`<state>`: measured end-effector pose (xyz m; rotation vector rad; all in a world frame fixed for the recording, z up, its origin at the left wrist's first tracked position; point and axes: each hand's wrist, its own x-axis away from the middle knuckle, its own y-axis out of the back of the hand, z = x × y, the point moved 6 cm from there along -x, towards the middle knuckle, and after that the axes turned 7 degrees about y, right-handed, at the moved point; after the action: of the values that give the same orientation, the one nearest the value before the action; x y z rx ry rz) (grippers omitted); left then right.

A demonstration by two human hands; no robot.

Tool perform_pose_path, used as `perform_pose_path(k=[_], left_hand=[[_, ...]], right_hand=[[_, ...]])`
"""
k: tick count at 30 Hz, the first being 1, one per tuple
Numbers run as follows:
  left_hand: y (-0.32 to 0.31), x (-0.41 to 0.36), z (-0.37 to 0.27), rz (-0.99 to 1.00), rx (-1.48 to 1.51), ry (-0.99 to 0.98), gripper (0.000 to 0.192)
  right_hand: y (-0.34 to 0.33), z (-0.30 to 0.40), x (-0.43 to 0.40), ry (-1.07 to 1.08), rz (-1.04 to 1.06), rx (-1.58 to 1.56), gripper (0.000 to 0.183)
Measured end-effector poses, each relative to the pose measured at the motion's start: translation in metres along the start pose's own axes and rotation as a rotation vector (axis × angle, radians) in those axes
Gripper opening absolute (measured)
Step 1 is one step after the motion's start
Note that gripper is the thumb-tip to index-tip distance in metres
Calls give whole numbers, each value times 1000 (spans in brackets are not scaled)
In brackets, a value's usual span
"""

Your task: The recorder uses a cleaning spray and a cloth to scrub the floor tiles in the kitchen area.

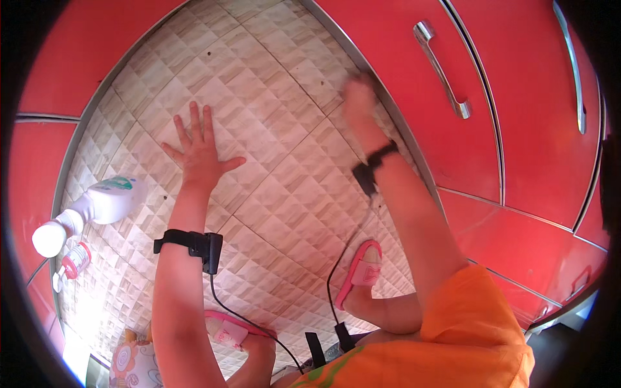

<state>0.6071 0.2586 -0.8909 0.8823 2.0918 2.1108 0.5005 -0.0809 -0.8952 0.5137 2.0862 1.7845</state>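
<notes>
My left hand [196, 150] is spread flat over the tiled floor [271, 145], fingers apart, holding nothing. A black strap with a small box and a cable sits on that forearm. My right hand [360, 99] is at the foot of the red cabinet [388, 43] on the right; it is blurred, and its fingers cannot be made out clearly, nor whether it holds something. The right wrist bears a similar black strap. Left of my left forearm, a white plastic bottle [114, 201] and a small red-and-white bottle [76, 260] stand near the left cabinet.
Red cabinets with metal trim line both sides, one with a chrome handle [442, 72]. My feet wear pink slippers [359, 276] on the floor below. A flower-patterned item [133, 361] is at the lower left. Thin cables run from the straps towards my body.
</notes>
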Motion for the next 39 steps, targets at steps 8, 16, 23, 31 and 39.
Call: perform_pose_path(k=[8, 16, 23, 31, 39], left_hand=[[3, 2, 0, -1, -24, 4, 138], [4, 3, -1, -3, -124, 3, 137], [23, -18, -49, 85, -78, -129, 116], [16, -31, -117, 278, -245, -213, 139], [3, -31, -132, 210, -479, -168, 155]], right_hand=[[22, 70, -88, 142, -83, 209, 15], [-19, -26, 43, 133, 43, 391, 17], [10, -117, 189, -18, -142, 209, 31], [-30, -104, 135, -221, -131, 372, 11], [-4, -56, 63, -58, -208, -85, 22]])
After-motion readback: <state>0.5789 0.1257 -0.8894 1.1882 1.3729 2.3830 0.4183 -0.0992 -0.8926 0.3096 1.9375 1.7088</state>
